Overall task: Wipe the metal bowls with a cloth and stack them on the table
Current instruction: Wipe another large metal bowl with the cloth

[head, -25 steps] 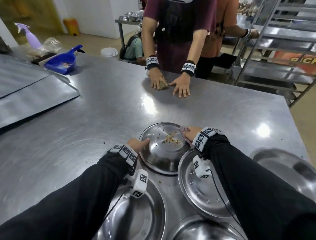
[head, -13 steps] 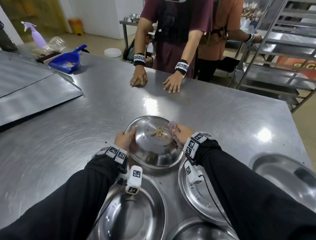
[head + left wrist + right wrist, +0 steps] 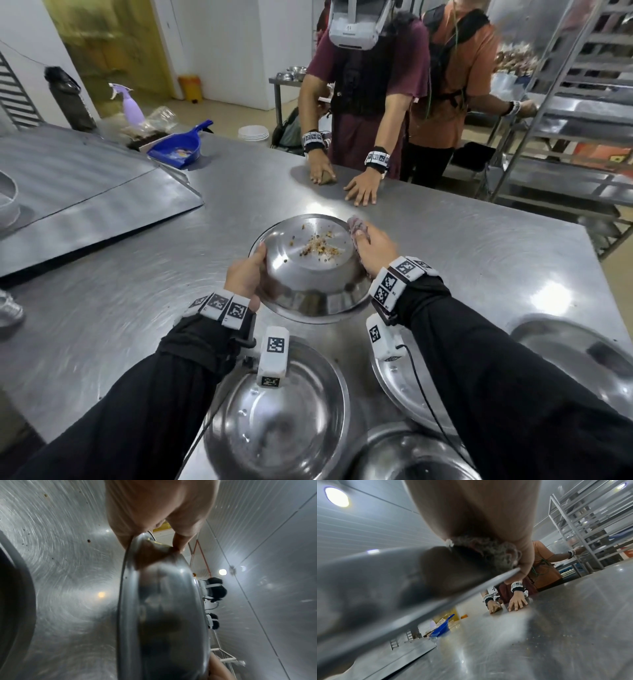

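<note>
A metal bowl [image 3: 315, 270] hangs bottom-up and tilted a little above the steel table [image 3: 120, 291], with crumbs scattered on its upturned base. My left hand [image 3: 245, 277] grips its left rim, thumb on the outer wall; in the left wrist view the fingers [image 3: 180, 540] curl on the bowl [image 3: 163, 608]. My right hand [image 3: 373, 250] holds a pinkish-grey cloth [image 3: 356, 224] against the bowl's right side. The right wrist view shows that cloth [image 3: 493, 550] pressed between palm and bowl [image 3: 402, 581].
Several more metal bowls sit on the table near me: one at front left [image 3: 274, 411], one at front right [image 3: 404, 387], one at far right [image 3: 582, 356]. A person [image 3: 363, 185] opposite rests both hands on the table. A blue dustpan [image 3: 178, 147] lies far left.
The bowl has come up off the table between my two hands and tilted towards me. My left hand moved from beside the rim to a grip on it.
</note>
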Action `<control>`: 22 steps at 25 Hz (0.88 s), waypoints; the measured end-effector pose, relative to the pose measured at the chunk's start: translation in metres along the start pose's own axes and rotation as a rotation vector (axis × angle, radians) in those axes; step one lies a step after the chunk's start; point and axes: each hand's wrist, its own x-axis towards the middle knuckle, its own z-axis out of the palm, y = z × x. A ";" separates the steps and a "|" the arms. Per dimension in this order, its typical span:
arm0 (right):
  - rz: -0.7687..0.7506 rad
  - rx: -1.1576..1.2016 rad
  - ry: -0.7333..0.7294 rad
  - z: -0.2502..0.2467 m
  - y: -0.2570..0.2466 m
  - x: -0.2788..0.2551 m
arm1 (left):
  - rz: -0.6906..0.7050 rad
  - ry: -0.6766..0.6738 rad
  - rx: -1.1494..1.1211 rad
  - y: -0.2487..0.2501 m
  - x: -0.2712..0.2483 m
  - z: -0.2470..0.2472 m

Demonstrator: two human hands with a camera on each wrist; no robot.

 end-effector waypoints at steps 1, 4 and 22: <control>0.002 -0.012 0.008 -0.009 -0.002 -0.007 | -0.012 -0.028 0.013 -0.001 -0.007 0.000; 0.012 -0.041 0.048 -0.041 0.003 -0.036 | 0.021 -0.053 0.019 -0.012 -0.027 0.010; 0.252 -0.209 0.313 -0.315 0.168 -0.329 | -0.016 -0.474 0.211 -0.149 -0.325 0.201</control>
